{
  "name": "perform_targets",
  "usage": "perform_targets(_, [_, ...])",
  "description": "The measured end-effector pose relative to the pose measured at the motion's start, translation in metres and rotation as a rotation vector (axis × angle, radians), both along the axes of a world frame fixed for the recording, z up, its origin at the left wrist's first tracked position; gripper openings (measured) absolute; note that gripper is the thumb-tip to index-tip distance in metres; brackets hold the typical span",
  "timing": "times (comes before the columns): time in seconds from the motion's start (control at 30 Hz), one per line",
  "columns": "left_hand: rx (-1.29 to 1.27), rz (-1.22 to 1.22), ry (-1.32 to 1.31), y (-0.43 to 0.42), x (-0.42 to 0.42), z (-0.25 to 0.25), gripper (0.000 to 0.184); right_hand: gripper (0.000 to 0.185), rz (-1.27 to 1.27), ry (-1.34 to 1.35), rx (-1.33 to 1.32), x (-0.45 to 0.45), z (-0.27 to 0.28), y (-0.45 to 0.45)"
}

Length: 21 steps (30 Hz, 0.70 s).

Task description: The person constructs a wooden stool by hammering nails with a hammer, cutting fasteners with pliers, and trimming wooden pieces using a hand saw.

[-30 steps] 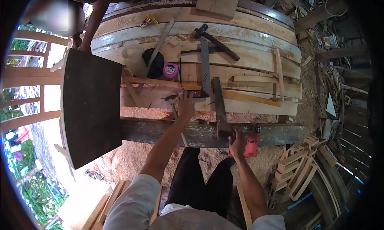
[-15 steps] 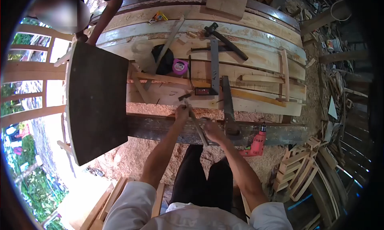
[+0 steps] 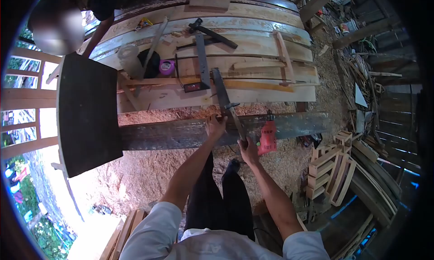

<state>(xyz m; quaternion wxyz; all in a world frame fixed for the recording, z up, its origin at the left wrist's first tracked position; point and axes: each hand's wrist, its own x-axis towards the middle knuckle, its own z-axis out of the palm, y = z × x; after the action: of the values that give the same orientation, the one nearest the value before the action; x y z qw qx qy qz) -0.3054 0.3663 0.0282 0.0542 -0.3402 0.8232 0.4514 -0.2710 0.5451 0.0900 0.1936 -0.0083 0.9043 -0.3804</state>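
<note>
Here, right fingers (image 3: 244, 144) grip a hammer (image 3: 237, 122), left fingers (image 3: 213, 119) unclear, pale container's (image 3: 128, 61) contents indistinct.

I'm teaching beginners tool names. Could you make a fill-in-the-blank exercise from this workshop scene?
The right hand holds the small hammer by its ____.
In the picture, the handsaw lies to the ____ of the red drill.
The pink measuring tool is a tape ____.

Missing words: handle; left; measure.
</note>
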Motion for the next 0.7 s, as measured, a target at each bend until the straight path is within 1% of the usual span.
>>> perform_targets(0.03, [-0.227,-0.034,-0.082,0.008,-0.003,-0.002,0.056,0.031,-0.004,0.003,0.006,0.001,0.002,0.008])
perform_targets(0.07, [-0.221,-0.037,-0.078,0.012,-0.008,-0.004,0.056,0.031,-0.045,-0.018,0.018,0.002,0.004,0.016])
perform_targets(0.13, [-0.014,-0.076,-0.237,0.008,-0.018,-0.001,0.060,0.031,-0.094,-0.038,0.030,0.004,-0.001,0.030])
perform_targets(0.17, [-0.013,-0.082,-0.233,0.003,-0.022,-0.004,0.060,0.030,-0.097,-0.020,0.017,0.003,-0.008,0.036])
perform_targets(0.23, [0.192,0.034,-0.223,-0.004,-0.019,-0.041,0.064,0.030,-0.107,-0.013,0.001,0.005,-0.011,0.042])
perform_targets(0.27, [0.186,0.028,-0.225,-0.006,-0.017,-0.049,0.064,0.030,-0.097,-0.011,0.002,-0.001,-0.010,0.040])
perform_targets(0.33, [0.427,0.143,-0.070,-0.014,-0.017,-0.049,0.058,0.030,-0.088,-0.006,-0.005,-0.010,-0.014,0.031])
perform_targets(0.37, [0.421,0.142,-0.069,-0.019,-0.014,-0.049,0.058,0.029,-0.078,0.016,0.001,-0.015,-0.017,0.024])
perform_targets(0.43, [0.717,0.203,0.110,-0.030,-0.004,-0.027,0.045,0.027,-0.062,0.043,0.001,-0.026,-0.021,0.011])
perform_targets(0.47, [0.708,0.207,0.114,-0.037,0.000,-0.019,0.045,0.026,-0.074,0.039,0.013,-0.030,-0.023,0.002])
perform_targets(0.53, [0.834,0.150,0.083,-0.053,0.013,-0.012,0.038,0.024,-0.080,0.025,0.017,-0.038,-0.029,-0.015])
perform_targets(0.57, [0.827,0.157,0.079,-0.059,0.018,-0.009,0.038,0.024,-0.084,-0.004,0.042,-0.042,-0.032,-0.021])
perform_targets(0.63, [0.741,0.041,0.140,-0.071,0.024,-0.008,0.037,0.024,-0.083,-0.033,0.061,-0.048,-0.046,-0.029])
perform_targets(0.7, [0.771,0.031,0.145,-0.080,0.028,-0.006,0.037,0.024,-0.069,-0.033,0.108,-0.055,-0.059,-0.034])
